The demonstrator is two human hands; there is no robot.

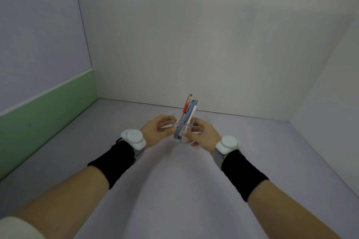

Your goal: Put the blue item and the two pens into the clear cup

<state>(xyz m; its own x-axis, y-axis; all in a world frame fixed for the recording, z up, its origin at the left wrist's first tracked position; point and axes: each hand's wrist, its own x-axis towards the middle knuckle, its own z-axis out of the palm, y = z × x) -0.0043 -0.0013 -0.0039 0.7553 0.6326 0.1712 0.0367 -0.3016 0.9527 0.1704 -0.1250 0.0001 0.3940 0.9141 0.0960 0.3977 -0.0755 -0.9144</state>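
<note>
A clear cup (181, 139) stands on the pale table (174, 184) near its middle. Inside it, leaning up and to the right, are a long blue item (188, 113), a red pen (188, 101) behind it and a white pen (194, 111) on its right side. My left hand (156, 128) curls around the cup's left side, fingertips on the wall below the rim. From the other side my right hand (203, 134) holds the cup, thumb pressed on its front. Both wrists carry white trackers over black bands.
Light walls close off the table at the back (194, 44) and on the right (330, 93). A lilac and green panel (44, 87) bounds the left side. Bare tabletop stretches between my forearms and towards the near edge.
</note>
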